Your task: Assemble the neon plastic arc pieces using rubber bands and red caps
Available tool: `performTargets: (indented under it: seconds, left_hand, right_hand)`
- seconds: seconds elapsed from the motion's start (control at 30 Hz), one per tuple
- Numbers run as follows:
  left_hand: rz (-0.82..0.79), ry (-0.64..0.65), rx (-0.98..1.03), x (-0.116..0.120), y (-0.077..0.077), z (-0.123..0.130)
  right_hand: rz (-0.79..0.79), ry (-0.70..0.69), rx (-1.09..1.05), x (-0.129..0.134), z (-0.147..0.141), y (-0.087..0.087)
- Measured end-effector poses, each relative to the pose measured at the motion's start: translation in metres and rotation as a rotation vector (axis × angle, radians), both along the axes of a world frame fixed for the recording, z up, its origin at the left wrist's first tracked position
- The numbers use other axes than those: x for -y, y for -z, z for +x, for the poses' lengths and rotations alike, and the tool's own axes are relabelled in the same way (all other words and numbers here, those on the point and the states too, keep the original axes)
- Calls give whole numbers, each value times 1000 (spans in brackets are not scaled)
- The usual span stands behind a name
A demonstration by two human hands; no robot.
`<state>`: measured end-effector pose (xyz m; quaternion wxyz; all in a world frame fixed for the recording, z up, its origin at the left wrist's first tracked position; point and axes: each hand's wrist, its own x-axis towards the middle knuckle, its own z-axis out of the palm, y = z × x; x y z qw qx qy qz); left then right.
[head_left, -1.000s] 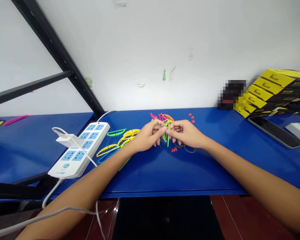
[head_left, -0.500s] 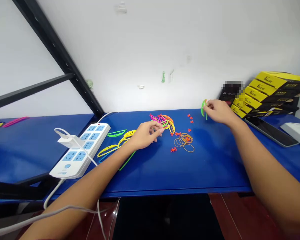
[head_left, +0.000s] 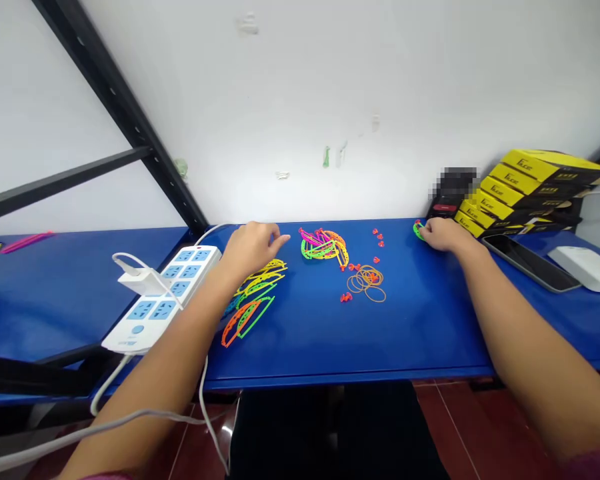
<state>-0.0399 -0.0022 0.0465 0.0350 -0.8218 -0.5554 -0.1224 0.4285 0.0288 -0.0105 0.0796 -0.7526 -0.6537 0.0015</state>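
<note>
Across the glossy blue tabletop (head_left: 305,347), seen from the head view, both bare hands rest well apart. The right hand (head_left: 443,235) is narrowed, its curled fingers around one end of a green curved piece (head_left: 418,231), thin and plastic-looking, with a small red bit at its top; it sits toward the far edge, near the stacked yellow-and-black boxes (head_left: 523,177). The left hand (head_left: 253,248) is loosely bent, thumb jutting out to the side, above slim yellow bow-shaped strips (head_left: 261,275) dotted with holes; its fingertips are hidden, so whether it holds anything I cannot tell. Below these strips, an orange bow (head_left: 233,325) lies just beside a bright green one (head_left: 256,316), each an arc closed by a straight bar. Between the hands, a tangled heap of magenta, orange, green and yellow bows (head_left: 314,238) overlaps in a rough oval. Nearer the edge, tan elastic-looking loops (head_left: 375,275) cross one another, smooth and thin, with small knobbly red pieces (head_left: 347,297) scattered around. On the left stands a hard white power strip (head_left: 136,339) with pale blue sockets; on the right, a flat dark phone (head_left: 530,263) lies beside a rounded white block (head_left: 585,270)
</note>
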Motion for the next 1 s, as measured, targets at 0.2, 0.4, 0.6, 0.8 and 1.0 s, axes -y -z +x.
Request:
performTargets:
  seconds: [0.2,0.4,0.6,0.8,1.0]
  left_hand:
    - [-338,24,-95,-3,-16,-24]
    - [-364,-40,-129,-5,-16,-33]
    - [-416,-33,-104,-9,-8,-28]
    - [-328,18,-69,-12,-3,-27]
    - [-426,65,-80,-7,-4,-22]
  right_hand:
    - [-95,223,135,3,-11,-7]
    - [24,282,251,14,-32,-23]
    - [34,134,253,18,-54,-27]
    - [134,-535,-196,39,-120,-32]
    - [-403,-825,-665,76,-163,-37]
